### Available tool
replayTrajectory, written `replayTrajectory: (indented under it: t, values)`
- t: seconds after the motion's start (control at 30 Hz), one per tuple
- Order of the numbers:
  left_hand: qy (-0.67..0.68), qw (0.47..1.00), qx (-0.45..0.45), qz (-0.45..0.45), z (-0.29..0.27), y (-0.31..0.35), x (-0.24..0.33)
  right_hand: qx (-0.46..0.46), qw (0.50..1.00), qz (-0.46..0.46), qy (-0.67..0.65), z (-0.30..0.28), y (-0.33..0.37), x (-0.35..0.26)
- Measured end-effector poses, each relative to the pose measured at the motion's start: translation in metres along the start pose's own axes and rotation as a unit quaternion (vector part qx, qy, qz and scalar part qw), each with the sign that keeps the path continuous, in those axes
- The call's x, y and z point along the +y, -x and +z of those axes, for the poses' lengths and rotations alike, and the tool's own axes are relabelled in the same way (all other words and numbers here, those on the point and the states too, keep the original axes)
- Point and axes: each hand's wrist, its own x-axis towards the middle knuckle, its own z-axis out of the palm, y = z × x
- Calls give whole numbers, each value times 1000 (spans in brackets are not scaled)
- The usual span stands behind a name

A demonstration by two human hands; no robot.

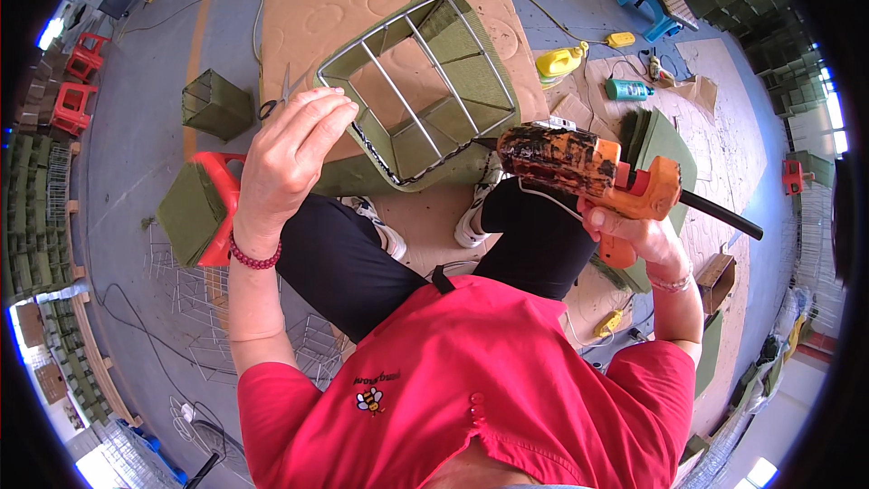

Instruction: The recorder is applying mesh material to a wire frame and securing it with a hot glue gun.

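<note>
My right hand (625, 231) is wrapped round the handle of an orange glue gun (561, 163). Its body is smeared black, and a black glue stick (720, 214) sticks out of its back. The nozzle meets the lower right rim of a wire-framed basket (380, 71) with green fabric lining (462, 36). A black glue line runs along the rim nearest me. At the basket's left corner is my left hand (294, 149), fingers pressed together; whatever they pinch, if anything, is hidden. Scissors (276, 101) lie beside that hand.
Under the basket is a brown cardboard-topped block (317, 0). Green fabric pieces hang over a red stool (217, 204) at left; more are stacked (665, 149) at right. A yellow bottle (559, 63), a teal bottle (627, 90) and cables lie beyond. Wire frames (195, 294) stand at lower left.
</note>
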Motion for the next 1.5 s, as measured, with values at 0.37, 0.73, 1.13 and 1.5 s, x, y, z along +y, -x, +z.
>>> replayTrajectory:
  t: [0.37,0.73,1.13,1.5]
  values:
    - [-9,1000,-7,7,-1,0,2,-2,1000,-22,-17,-5,-3,0]
    - [-14,1000,-13,4,2,1,3,14,998,-36,-54,-11,0,2]
    - [-17,1000,-15,1,2,0,4,32,998,-31,-40,-14,3,6]
    - [-17,1000,-11,6,4,-3,7,78,997,-18,3,-8,13,-4]
